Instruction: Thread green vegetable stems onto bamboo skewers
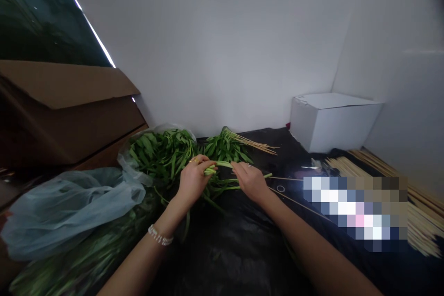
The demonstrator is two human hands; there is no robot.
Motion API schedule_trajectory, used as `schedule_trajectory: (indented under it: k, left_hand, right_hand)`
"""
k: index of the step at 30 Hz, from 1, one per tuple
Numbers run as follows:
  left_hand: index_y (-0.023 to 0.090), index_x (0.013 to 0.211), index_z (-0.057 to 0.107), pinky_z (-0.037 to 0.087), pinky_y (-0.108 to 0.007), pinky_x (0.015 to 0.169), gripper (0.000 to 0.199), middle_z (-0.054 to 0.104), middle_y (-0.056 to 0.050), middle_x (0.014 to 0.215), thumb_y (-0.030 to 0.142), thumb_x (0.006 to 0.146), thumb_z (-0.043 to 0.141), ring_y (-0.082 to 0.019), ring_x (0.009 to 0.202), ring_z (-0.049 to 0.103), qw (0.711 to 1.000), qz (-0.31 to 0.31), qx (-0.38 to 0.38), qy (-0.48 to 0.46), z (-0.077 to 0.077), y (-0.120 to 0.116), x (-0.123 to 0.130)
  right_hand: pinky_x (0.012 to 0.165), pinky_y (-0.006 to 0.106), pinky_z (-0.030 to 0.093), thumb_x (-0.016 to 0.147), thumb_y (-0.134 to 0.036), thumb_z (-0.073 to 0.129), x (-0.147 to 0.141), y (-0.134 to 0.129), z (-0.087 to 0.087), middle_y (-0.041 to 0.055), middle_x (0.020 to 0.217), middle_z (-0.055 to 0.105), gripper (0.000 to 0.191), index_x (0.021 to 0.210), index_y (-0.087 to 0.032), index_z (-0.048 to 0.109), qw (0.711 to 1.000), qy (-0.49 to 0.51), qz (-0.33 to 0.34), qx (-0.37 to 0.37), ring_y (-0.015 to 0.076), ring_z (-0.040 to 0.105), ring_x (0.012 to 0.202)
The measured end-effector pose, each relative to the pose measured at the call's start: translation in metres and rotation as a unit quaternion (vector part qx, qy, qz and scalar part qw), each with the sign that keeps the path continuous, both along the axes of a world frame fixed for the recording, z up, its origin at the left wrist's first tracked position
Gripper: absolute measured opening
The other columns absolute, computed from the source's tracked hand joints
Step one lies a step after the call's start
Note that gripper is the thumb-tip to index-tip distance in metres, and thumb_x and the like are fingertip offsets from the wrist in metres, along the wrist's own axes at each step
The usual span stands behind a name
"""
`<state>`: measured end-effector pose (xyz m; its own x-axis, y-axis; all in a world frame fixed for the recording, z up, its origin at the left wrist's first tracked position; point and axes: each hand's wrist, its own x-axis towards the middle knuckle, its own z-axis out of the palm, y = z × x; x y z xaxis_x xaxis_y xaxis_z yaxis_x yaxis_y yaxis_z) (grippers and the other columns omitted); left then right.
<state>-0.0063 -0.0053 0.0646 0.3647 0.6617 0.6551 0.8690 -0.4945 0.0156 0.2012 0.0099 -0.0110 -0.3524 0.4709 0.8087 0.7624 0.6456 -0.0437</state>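
Observation:
My left hand (194,179), with a gold ring and a beaded bracelet (160,235), grips a few green vegetable stems (222,164) at the middle of the view. My right hand (250,182) presses its fingertips on the same stems from the other side, and one long stem runs out beneath it. Behind my hands lies a heap of long-leaved greens (163,155) on a clear plastic bag. Beside it, a leafy bunch (225,147) has thin bamboo skewers (255,144) sticking out to the right.
A black plastic sheet (222,249) covers the work surface. A blue plastic bag (69,210) lies on more greens at left, below a cardboard box (65,101). A white box (333,122) stands against the wall. Bamboo skewers (419,226) lie at right, beside a blurred patch (354,212).

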Motion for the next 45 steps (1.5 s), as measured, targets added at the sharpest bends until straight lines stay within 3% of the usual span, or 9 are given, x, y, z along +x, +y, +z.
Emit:
schedule_trajectory:
  k: [6, 16, 25, 31, 34, 37, 39, 42, 45]
  left_hand:
    - [0.024, 0.092, 0.071, 0.047, -0.030, 0.077, 0.012, 0.067, -0.005, 0.097, 0.025, 0.086, 0.062, -0.020, 0.090, 0.060, 0.997, 0.041, -0.027, 0.059, -0.008, 0.003, -0.001]
    - [0.022, 0.112, 0.065, 0.046, -0.034, 0.083, 0.028, 0.069, -0.008, 0.103, 0.021, 0.084, 0.062, -0.024, 0.098, 0.058, 0.988, 0.017, -0.032, 0.151, -0.015, 0.001, -0.006]
    - [0.019, 0.079, 0.065, 0.041, -0.033, 0.070, 0.008, 0.065, -0.007, 0.076, 0.028, 0.080, 0.063, -0.025, 0.085, 0.055, 0.976, 0.035, -0.020, 0.215, -0.013, 0.003, -0.007]
    - [0.021, 0.075, 0.065, 0.038, -0.030, 0.066, 0.011, 0.066, -0.004, 0.073, 0.026, 0.078, 0.056, -0.023, 0.082, 0.054, 0.991, 0.084, -0.086, 0.058, -0.017, 0.005, 0.000]
    - [0.020, 0.071, 0.065, 0.037, -0.028, 0.062, 0.014, 0.063, -0.002, 0.068, 0.028, 0.075, 0.054, -0.020, 0.074, 0.054, 0.981, 0.103, -0.149, -0.068, -0.017, 0.014, 0.000]
    - [0.019, 0.063, 0.060, 0.035, -0.025, 0.054, 0.019, 0.053, 0.002, 0.055, 0.033, 0.073, 0.051, -0.015, 0.056, 0.047, 0.934, 0.130, -0.194, -0.272, -0.007, 0.030, -0.018]
    - [0.018, 0.065, 0.060, 0.037, -0.024, 0.053, 0.019, 0.055, 0.003, 0.056, 0.035, 0.070, 0.053, -0.014, 0.055, 0.048, 0.895, 0.124, -0.169, -0.394, 0.004, 0.039, -0.037]
    - [0.017, 0.072, 0.063, 0.044, -0.024, 0.058, 0.021, 0.065, 0.000, 0.068, 0.036, 0.068, 0.056, -0.015, 0.063, 0.057, 0.868, 0.071, -0.189, -0.454, 0.021, 0.038, -0.056]
    - [0.018, 0.080, 0.062, 0.046, -0.025, 0.056, 0.027, 0.064, 0.001, 0.066, 0.043, 0.073, 0.057, -0.016, 0.059, 0.058, 0.850, 0.019, -0.260, -0.457, 0.029, 0.024, -0.049]
  right_hand:
    - [0.067, 0.029, 0.044, 0.099, -0.019, 0.038, -0.003, -0.002, -0.002, 0.0098, 0.089, 0.066, 0.031, 0.120, -0.010, 0.060, 0.999, -0.036, 0.004, 0.000, 0.0180, 0.060, 0.075]
    - [0.062, 0.029, 0.041, 0.100, -0.022, 0.037, -0.006, -0.005, -0.003, 0.0088, 0.089, 0.066, 0.031, 0.119, -0.013, 0.060, 0.998, -0.032, -0.001, -0.046, 0.0169, 0.059, 0.071]
    - [0.061, 0.028, 0.039, 0.101, -0.026, 0.038, -0.006, -0.005, -0.003, 0.0062, 0.084, 0.064, 0.029, 0.111, -0.014, 0.062, 0.998, -0.051, 0.000, -0.036, 0.0168, 0.059, 0.069]
    - [0.063, 0.025, 0.040, 0.101, -0.025, 0.038, -0.009, -0.005, -0.002, 0.0058, 0.085, 0.064, 0.026, 0.108, -0.017, 0.062, 0.997, -0.029, 0.008, -0.073, 0.0152, 0.059, 0.072]
    - [0.066, 0.024, 0.042, 0.101, -0.025, 0.038, -0.006, -0.002, -0.001, 0.0057, 0.086, 0.064, 0.026, 0.106, -0.018, 0.062, 0.995, -0.011, 0.013, -0.094, 0.0155, 0.059, 0.074]
    - [0.071, 0.026, 0.044, 0.099, -0.021, 0.039, 0.004, 0.007, -0.004, 0.0069, 0.088, 0.065, 0.024, 0.103, -0.017, 0.063, 0.992, 0.026, 0.004, -0.121, 0.0170, 0.061, 0.078]
    - [0.074, 0.026, 0.045, 0.098, -0.020, 0.042, 0.011, 0.017, -0.007, 0.0076, 0.091, 0.066, 0.021, 0.101, -0.017, 0.063, 0.987, 0.079, -0.003, -0.142, 0.0177, 0.062, 0.083]
    - [0.076, 0.027, 0.047, 0.095, -0.023, 0.047, 0.017, 0.029, -0.011, 0.0067, 0.092, 0.070, 0.020, 0.100, -0.019, 0.065, 0.970, 0.172, 0.027, -0.167, 0.0181, 0.065, 0.085]
    - [0.070, 0.027, 0.049, 0.092, -0.025, 0.049, 0.014, 0.032, -0.010, 0.0041, 0.084, 0.071, 0.021, 0.098, -0.020, 0.068, 0.941, 0.259, 0.071, -0.206, 0.0171, 0.065, 0.074]
